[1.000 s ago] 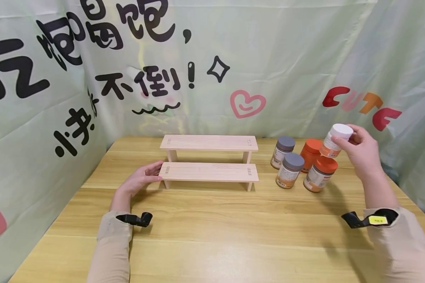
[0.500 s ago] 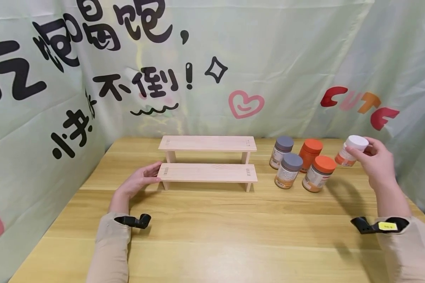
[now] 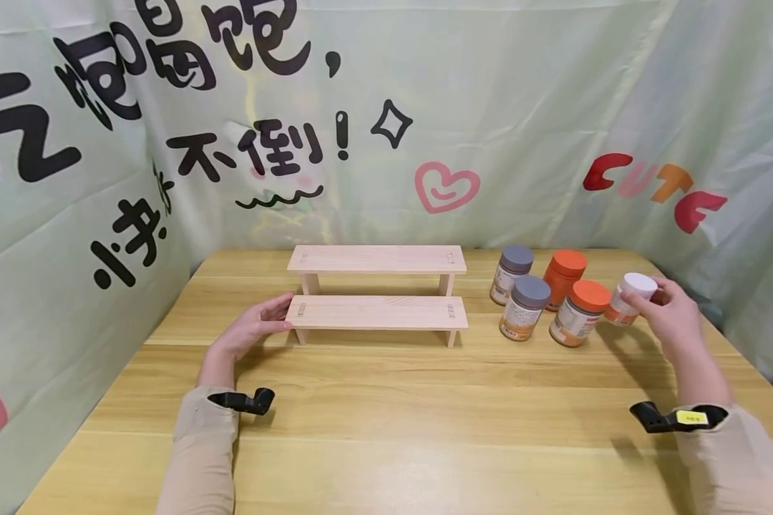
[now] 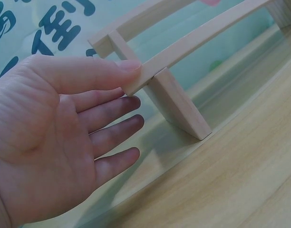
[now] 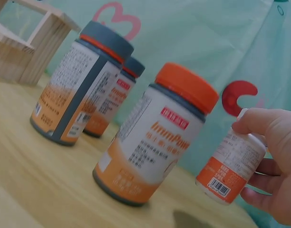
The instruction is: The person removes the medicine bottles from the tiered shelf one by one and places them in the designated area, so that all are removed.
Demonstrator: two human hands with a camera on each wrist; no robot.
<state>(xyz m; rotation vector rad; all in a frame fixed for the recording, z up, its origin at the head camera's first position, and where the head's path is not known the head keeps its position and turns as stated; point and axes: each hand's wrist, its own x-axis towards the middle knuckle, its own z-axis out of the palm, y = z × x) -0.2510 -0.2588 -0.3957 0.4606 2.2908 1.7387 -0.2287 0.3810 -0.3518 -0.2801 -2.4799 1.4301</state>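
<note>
A two-tier wooden shelf (image 3: 376, 312) stands on the table. At the left end of its lower board is my left hand (image 3: 258, 327). In the left wrist view, the thumb (image 4: 129, 65) lies on the board's corner with the index finger just under it, pinching the end; the other fingers extend loosely. My right hand (image 3: 671, 315) holds a small white-capped pill bottle (image 3: 626, 304) between thumb and fingers, low over the table's right side. Its orange and white label (image 5: 226, 171) with a barcode faces the right wrist camera. Beside it stands an orange-capped supplement jar (image 3: 580, 315).
Left of the bottle, two grey-capped jars (image 3: 524, 307) and an all-orange jar (image 3: 563, 275) stand close together. A printed curtain (image 3: 522, 107) hangs behind the wooden table (image 3: 386, 422) and along both sides.
My right hand has carried the white-capped bottle from above the jars out to the right, then down to their right side. My left hand stays at the shelf.
</note>
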